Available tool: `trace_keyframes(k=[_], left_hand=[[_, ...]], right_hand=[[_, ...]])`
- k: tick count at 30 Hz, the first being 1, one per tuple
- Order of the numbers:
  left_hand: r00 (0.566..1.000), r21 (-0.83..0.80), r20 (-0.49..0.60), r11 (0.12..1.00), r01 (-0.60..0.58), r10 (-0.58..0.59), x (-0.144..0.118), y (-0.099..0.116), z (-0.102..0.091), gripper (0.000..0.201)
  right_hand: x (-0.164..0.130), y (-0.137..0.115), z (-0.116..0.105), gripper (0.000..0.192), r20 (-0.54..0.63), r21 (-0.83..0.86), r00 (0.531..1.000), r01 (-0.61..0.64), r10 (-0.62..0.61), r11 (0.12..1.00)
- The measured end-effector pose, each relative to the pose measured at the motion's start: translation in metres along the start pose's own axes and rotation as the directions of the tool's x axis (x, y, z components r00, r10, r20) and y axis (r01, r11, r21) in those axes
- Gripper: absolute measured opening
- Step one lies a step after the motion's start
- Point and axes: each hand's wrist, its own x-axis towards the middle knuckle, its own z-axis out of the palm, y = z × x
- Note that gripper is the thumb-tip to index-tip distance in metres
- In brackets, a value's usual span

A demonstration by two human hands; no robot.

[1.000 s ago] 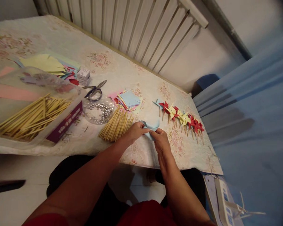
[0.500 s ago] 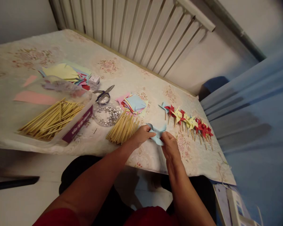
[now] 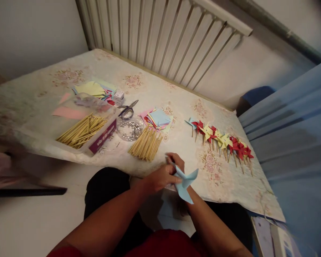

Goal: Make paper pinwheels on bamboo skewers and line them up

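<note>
A light blue folded paper pinwheel head [image 3: 186, 182] is held at the table's near edge, above my lap. My left hand [image 3: 162, 177] grips its left side with thumb and fingers. My right hand [image 3: 176, 161] is mostly hidden behind the left hand and the paper, with its fingers curled at the pinwheel's top. A loose bundle of wooden sticks [image 3: 147, 143] lies just left of my hands. Behind it sit a stack of coloured paper squares [image 3: 157, 118] and a clear dish of shiny pins [image 3: 130, 128].
A row of finished red, yellow and blue pinwheels [image 3: 222, 140] lies to the right. Scissors [image 3: 127, 109], a clear box of sticks [image 3: 82, 132] and coloured paper scraps [image 3: 95, 89] sit at the left. A radiator [image 3: 160, 39] stands behind the table. Blue fabric [image 3: 296, 142] fills the right.
Both hands drew the blue pinwheel toward me, off the tabletop to its near edge. The camera view shifted left and back.
</note>
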Motion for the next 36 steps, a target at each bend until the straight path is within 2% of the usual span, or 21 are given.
trace_keyframes(k=[3,6,9,15,24,32,36], left_hand=[[0.997,0.046,-0.072,0.998,-0.038,0.042,-0.012,-0.014,-0.009,0.012],[0.983,-0.008,-0.173,0.998,-0.062,0.06,-0.022,-0.019,-0.02,0.021],[0.957,-0.054,-0.284,0.995,-0.084,0.066,-0.03,-0.018,-0.025,0.03],[0.956,-0.039,-0.292,0.998,-0.055,0.042,-0.035,-0.019,-0.024,0.035],[0.942,-0.039,-0.325,0.995,-0.097,0.079,-0.041,-0.028,-0.021,0.04],[0.954,0.002,-0.284,0.995,-0.098,0.095,-0.051,-0.037,-0.015,0.028],[0.952,-0.003,-0.292,0.996,-0.093,0.088,-0.05,-0.038,-0.016,0.033]], right_hand=[[0.008,0.001,0.011,0.033,0.191,-0.236,0.97,0.192,-0.148,0.953],[0.017,0.001,0.018,0.039,0.297,-0.468,0.947,0.257,-0.123,0.846],[0.022,-0.006,0.021,0.039,0.332,-0.582,0.941,0.264,-0.072,0.769],[0.023,-0.023,0.016,0.035,0.402,-0.634,0.915,0.296,-0.022,0.714],[0.029,-0.026,0.017,0.028,0.457,-0.635,0.889,0.354,-0.036,0.687],[0.01,-0.017,0.008,0.02,0.356,-0.717,0.935,0.275,-0.004,0.641],[-0.002,-0.014,-0.006,0.021,0.378,-0.73,0.924,0.259,0.058,0.633]])
